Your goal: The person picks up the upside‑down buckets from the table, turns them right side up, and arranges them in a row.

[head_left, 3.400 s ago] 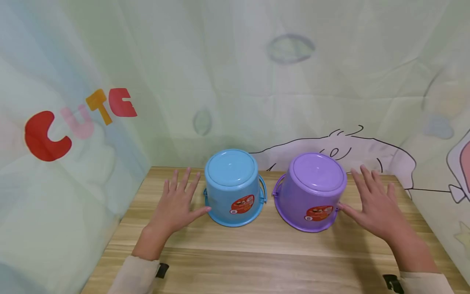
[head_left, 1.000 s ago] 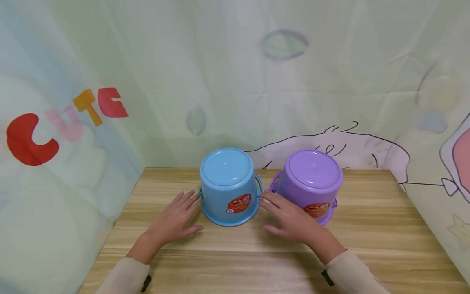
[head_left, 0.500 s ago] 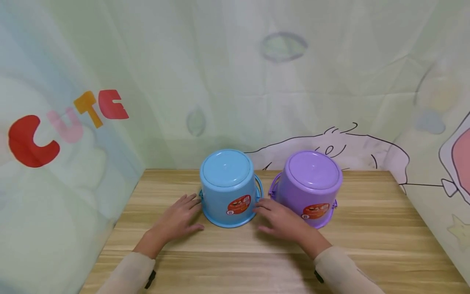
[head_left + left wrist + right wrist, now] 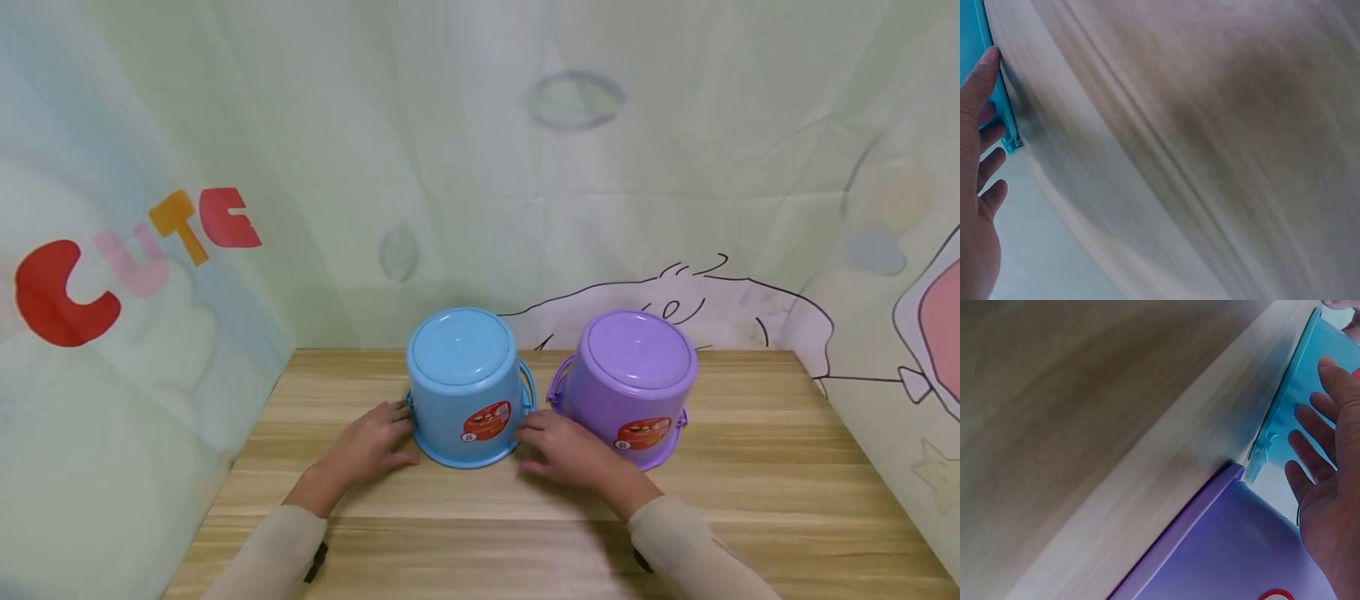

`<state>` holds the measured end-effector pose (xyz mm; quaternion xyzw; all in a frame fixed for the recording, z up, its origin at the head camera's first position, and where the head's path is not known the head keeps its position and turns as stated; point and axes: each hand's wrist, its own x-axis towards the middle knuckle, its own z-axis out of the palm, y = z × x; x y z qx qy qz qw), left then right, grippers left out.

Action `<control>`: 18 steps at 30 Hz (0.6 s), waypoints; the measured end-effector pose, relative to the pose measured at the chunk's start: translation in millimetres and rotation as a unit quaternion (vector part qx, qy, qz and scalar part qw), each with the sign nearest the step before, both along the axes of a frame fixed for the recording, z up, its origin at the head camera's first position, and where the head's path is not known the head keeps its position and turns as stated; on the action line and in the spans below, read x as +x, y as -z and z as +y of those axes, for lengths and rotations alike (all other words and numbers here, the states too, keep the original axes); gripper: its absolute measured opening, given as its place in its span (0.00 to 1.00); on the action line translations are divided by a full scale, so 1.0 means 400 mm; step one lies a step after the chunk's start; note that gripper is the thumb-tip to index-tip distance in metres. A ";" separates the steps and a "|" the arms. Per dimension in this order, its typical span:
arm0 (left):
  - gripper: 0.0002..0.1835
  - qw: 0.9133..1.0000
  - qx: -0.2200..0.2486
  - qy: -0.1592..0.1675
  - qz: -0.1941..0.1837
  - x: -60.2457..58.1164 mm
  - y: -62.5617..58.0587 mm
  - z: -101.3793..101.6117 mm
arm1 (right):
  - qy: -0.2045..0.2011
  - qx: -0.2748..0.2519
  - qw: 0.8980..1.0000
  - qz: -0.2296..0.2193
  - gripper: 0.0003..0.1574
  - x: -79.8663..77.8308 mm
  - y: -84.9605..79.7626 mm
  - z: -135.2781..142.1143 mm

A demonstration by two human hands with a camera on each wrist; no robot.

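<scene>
A blue bucket (image 4: 457, 408) stands upside down on the wooden table, its base up and a red label on its front. To its right is an upside-down purple bucket (image 4: 630, 392). My left hand (image 4: 371, 442) is at the blue bucket's left side, thumb near its lower front rim; in the left wrist view the fingertips (image 4: 990, 56) lie against that rim. Between the two buckets my right hand (image 4: 570, 450) reaches to the blue bucket's right side, its fingers loosely bent in the right wrist view. My right forearm passes in front of the purple bucket.
The wooden table (image 4: 480, 542) ends at a pale green printed curtain (image 4: 465, 167) close behind the buckets. More printed cloth with a red letter (image 4: 67, 292) hangs along the left side. Each bucket has a handle; the blue handle (image 4: 530, 383) hangs on the right.
My right hand has moved left from the purple bucket's right side into the space between the buckets. My left hand has come lower, against the blue bucket. Both buckets stay in place.
</scene>
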<state>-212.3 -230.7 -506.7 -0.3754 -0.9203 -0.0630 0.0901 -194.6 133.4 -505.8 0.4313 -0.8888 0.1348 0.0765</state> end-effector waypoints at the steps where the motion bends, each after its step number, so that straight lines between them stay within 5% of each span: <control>1: 0.29 1.000 0.005 0.002 -0.004 -0.004 0.002 0.001 | -0.003 -0.001 1.000 0.005 0.25 -0.002 0.002 -0.002; 7: 0.24 0.999 0.042 0.010 -0.019 -0.020 0.015 0.002 | -0.011 0.008 1.000 0.013 0.20 -0.016 0.019 -0.017; 18: 0.14 0.995 0.057 0.070 0.033 -0.040 0.030 0.009 | -0.005 0.028 1.000 -0.005 0.14 -0.031 0.028 -0.025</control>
